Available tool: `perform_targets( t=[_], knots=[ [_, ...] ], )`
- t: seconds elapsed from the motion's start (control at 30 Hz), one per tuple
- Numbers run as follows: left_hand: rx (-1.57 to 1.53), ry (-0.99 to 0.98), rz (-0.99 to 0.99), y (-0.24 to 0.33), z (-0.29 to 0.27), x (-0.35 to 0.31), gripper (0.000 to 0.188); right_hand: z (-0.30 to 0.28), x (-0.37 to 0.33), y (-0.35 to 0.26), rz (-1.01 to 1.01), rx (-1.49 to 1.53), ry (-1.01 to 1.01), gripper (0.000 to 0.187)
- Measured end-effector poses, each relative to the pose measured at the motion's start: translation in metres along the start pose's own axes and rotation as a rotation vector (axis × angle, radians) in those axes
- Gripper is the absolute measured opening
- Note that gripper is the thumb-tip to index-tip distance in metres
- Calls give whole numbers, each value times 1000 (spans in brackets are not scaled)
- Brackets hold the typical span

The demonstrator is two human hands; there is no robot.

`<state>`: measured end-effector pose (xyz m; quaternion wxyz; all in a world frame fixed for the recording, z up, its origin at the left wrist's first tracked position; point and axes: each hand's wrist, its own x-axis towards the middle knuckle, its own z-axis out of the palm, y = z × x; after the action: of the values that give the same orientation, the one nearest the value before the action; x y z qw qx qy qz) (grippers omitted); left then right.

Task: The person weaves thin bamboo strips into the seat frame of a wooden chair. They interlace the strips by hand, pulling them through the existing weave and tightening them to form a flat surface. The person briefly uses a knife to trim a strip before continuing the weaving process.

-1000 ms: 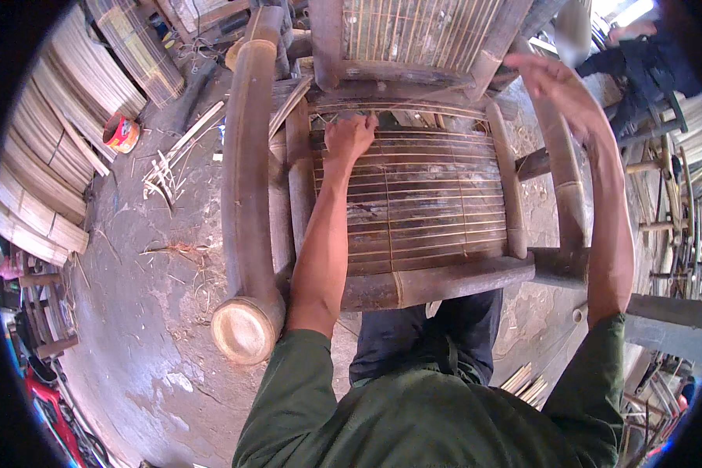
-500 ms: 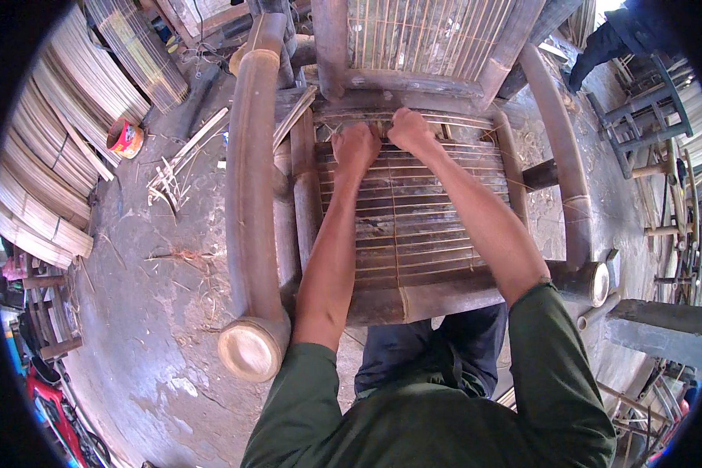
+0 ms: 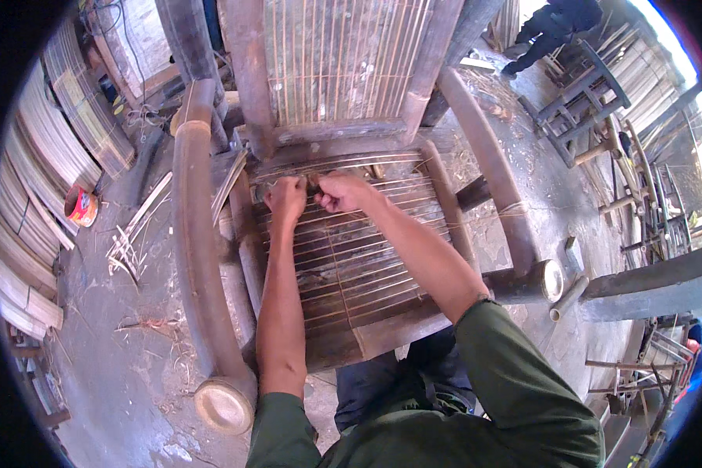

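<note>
A bamboo chair stands in front of me. Its seat (image 3: 382, 269) is made of thin slats laid crosswise, with a thin cord running front to back near the middle. At the far left part of the seat, my left hand (image 3: 287, 199) is closed over the slats. Close beside it, my right hand (image 3: 345, 193) is also closed, its fingers curled toward the left one. Something small and dark shows between the hands, too hidden to name. Behind them rises the slatted backrest (image 3: 343, 70).
Thick bamboo armrests (image 3: 193, 249) flank the seat. On the left floor lie loose bamboo strips (image 3: 129, 246), a red tub (image 3: 80, 206) and stacked slats (image 3: 58, 132). A dark frame (image 3: 581, 101) stands far right, near another person's dark-clothed legs (image 3: 534, 43).
The whole view has swung, so the chair sits lower and further left. My right hand has turned and come nearer along the seat, its fingers now facing my left hand.
</note>
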<state>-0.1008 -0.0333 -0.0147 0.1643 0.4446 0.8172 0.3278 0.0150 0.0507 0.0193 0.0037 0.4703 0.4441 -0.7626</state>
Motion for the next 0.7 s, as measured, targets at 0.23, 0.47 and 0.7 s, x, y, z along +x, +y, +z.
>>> perform_targets(
  t=[0.23,0.47,0.7],
  knots=[
    [-1207,-297,-165,-15,-31,8,29,14,-38,27,-490,-93,26,22],
    [-1248,-441,-148,-9,-49,3,36,13,-55,23,-765,-581,429,12],
    [-402,-82,45,-20,-34,7,29,-19,-134,2,-1191,-838,679,8]
  ],
)
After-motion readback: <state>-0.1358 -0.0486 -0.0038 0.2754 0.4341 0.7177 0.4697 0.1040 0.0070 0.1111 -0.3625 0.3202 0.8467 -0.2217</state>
